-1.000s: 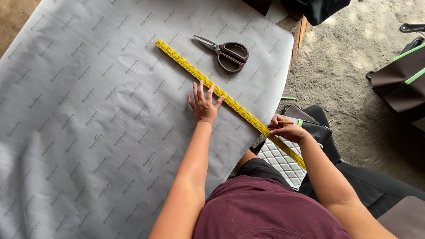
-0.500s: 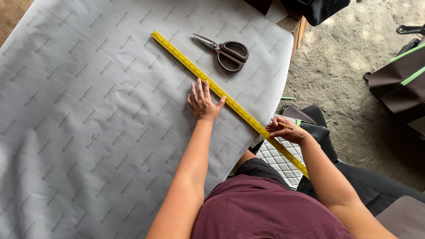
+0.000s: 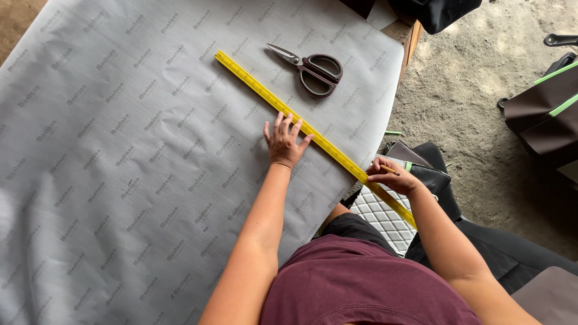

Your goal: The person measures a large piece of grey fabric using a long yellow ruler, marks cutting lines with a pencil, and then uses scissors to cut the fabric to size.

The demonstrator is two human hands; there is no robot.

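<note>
The long yellow ruler [image 3: 313, 135] lies diagonally across a big grey sheet [image 3: 120, 150] printed all over with a small repeated logo, running from upper left down past the sheet's right edge, where its low end sticks out over a white quilted panel [image 3: 379, 219]. Left hand [image 3: 284, 144] is flat on the sheet with fingers spread, fingertips right at the ruler's edge. Right hand [image 3: 394, 179] is pinching a thin pencil [image 3: 389, 170] and sits on the ruler's lower end. Dark-handled scissors [image 3: 313, 67] lie closed on the sheet just above the ruler, not touching it. No containers with stuff in them that I can see. Compared with a moment ago, the ruler and both hands sit about where they were; the right hand looks slightly lower along the ruler.
</note>
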